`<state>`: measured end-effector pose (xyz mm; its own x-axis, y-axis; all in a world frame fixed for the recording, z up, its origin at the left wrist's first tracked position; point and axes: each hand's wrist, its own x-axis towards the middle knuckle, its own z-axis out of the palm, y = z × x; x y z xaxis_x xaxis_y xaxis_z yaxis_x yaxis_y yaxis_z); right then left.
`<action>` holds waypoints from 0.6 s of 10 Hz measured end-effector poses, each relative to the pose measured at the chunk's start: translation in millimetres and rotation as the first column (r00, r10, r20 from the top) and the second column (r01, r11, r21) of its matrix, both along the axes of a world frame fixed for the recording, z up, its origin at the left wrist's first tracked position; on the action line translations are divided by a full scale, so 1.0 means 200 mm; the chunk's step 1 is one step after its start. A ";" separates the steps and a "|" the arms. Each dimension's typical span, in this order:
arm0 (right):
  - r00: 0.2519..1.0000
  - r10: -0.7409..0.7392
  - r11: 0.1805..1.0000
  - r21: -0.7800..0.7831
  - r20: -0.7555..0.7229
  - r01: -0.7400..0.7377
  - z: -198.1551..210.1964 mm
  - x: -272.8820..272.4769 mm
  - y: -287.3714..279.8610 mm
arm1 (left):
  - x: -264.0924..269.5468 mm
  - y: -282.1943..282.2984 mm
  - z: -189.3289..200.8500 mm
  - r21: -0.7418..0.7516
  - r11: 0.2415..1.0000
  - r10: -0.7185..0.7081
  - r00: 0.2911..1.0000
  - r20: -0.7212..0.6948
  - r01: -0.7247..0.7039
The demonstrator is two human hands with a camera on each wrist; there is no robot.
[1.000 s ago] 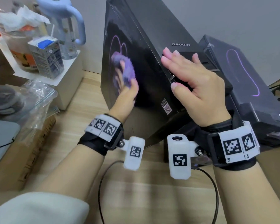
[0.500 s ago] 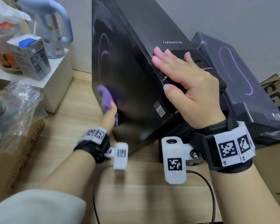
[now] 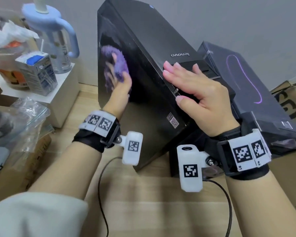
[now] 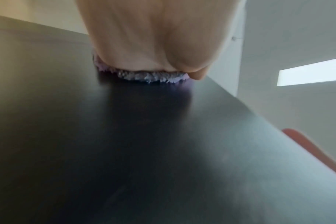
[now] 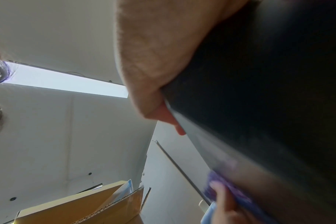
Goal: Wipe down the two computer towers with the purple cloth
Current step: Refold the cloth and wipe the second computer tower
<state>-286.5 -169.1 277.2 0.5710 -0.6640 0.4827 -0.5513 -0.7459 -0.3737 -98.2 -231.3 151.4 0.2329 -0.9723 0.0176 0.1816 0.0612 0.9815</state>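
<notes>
Two hands are on a black computer tower (image 3: pixel 152 40) that stands tilted near the middle of a wooden surface (image 3: pixel 143 202), its upper end leaning toward the far edge. The left hand (image 3: pixel 121 89) grasps a fluffy purple cloth (image 3: pixel 117 65) and holds it against the tower's glossy left side panel. The cloth bunches round the thumb and one finger, and blur hides the rest of the grip. The right hand (image 3: pixel 202 93) lies released on the tower's sloping front face just below the brand lettering, with the fingers straight and together and the thumb spread toward the side panel.

Only the head view shows what stands around:
- A second black case (image 3: pixel 246 82) lies just right of the tower.
- A white stand (image 3: pixel 65 93) at the far left edge carries a blue-handled jug (image 3: pixel 58 36) and a small carton (image 3: pixel 38 72).
- A dark cable (image 3: pixel 101 185) runs along the near edge.

The left wrist view looks along the panel and shows the heel of the hand (image 4: pixel 153 37) with a fringe of cloth (image 4: pixel 150 76) squeezed between it and the dark surface. The head view cannot confirm that contact.

The right wrist view shows that hand's thumb wrapped over the tower's edge and, lower down, the cloth (image 5: pixel 230 191) against the panel. It alone shows a ceiling light (image 5: pixel 67 81) and an open cardboard box (image 5: pixel 77 209).
</notes>
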 end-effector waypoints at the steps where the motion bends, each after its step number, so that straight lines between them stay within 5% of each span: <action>1: 1.000 0.016 0.999 0.028 -0.008 -0.016 0.00 -0.02 -0.01 | 0.10 -0.16 0.15 -0.087 0.991 0.109 0.988 0.112 -0.099; 2: 1.000 0.014 1.000 0.026 -0.011 -0.014 0.00 -0.01 -0.01 | 0.17 -0.28 0.02 -0.030 0.997 0.075 0.997 0.027 -0.074; 3: 1.000 0.006 1.000 0.025 -0.008 -0.006 0.00 -0.01 -0.02 | 0.29 -0.33 -0.19 -0.203 0.595 -0.803 0.562 -0.201 0.777; 4: 1.000 0.008 0.999 0.037 -0.009 -0.007 0.00 -0.01 -0.02 | 0.44 -0.50 -0.42 -0.230 -0.233 -0.971 -0.216 0.098 0.945; 5: 1.000 0.005 0.999 0.051 -0.004 -0.005 0.00 -0.01 -0.02 | 0.39 -0.37 -0.65 -0.316 -0.334 -0.826 -0.114 0.552 0.888; 6: 1.000 -0.001 0.999 0.054 0.003 0.001 0.01 -0.01 -0.02 | 0.09 -0.04 -0.92 -0.551 -0.487 -0.870 -0.322 0.373 0.677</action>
